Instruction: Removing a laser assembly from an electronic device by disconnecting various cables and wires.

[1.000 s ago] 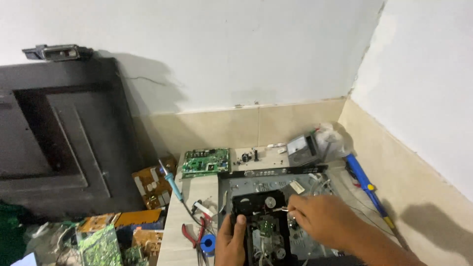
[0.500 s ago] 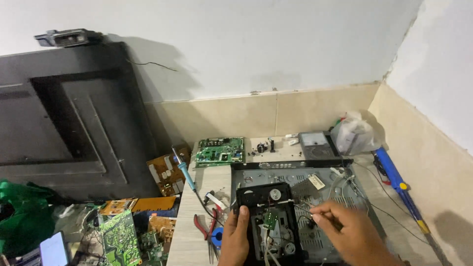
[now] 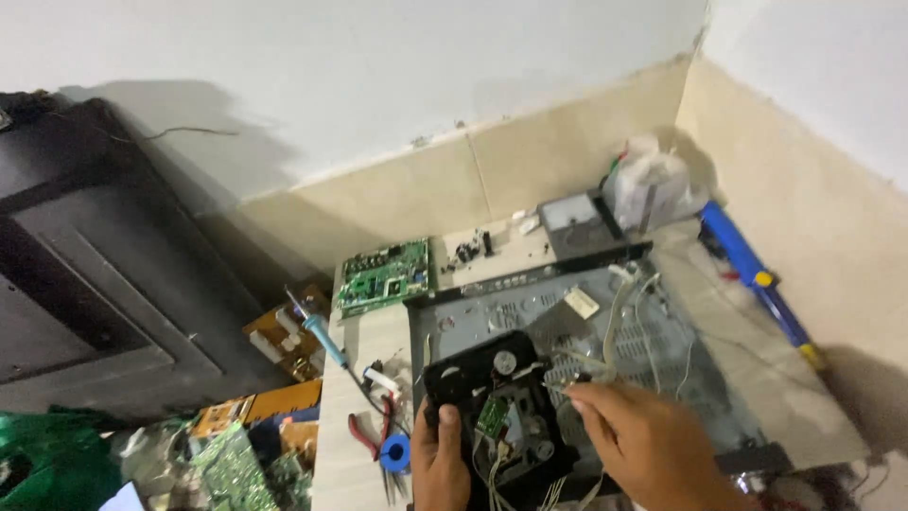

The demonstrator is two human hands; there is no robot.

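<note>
Disc drive: I had the black disc drive (image 3: 497, 412) resting on the left front part of the open metal chassis (image 3: 653, 350), and I took that drive as my landmark for everything else.
Left hand: my left hand (image 3: 442, 464) was closed on the drive's left edge, thumb lying over its top, steadying it.
Right hand: my right hand (image 3: 648, 445) came in from the drive's right, fingertips pinched together on something small and thin at the drive's right edge; I could not tell whether it was a wire end or a tool tip.
Doing it well: I judged the work called for a firm left-hand hold so the drive would not slide, and small, light moves from the right fingers, keeping the loose white wires (image 3: 624, 312) from being tugged.
Small board: a little green board (image 3: 492, 414) showed inside the drive's middle.
Label: a pale rectangular sticker (image 3: 582, 303) lay on the chassis, behind and right of the drive; its print was too small to read.
Left of drive: a soldering iron (image 3: 317, 326) with a blue handle, red-handled pliers (image 3: 364, 437) and a blue roll of tape (image 3: 395, 452) lay on the bench.
Behind drive: a green circuit board (image 3: 383, 276) sat back left, a grey meter (image 3: 577, 225) back right.
Bag: a white plastic bag (image 3: 653, 189) stood in the far corner, beyond the meter.
Far right: a blue tool (image 3: 752, 274) with yellow bands lay along the wall.
</note>
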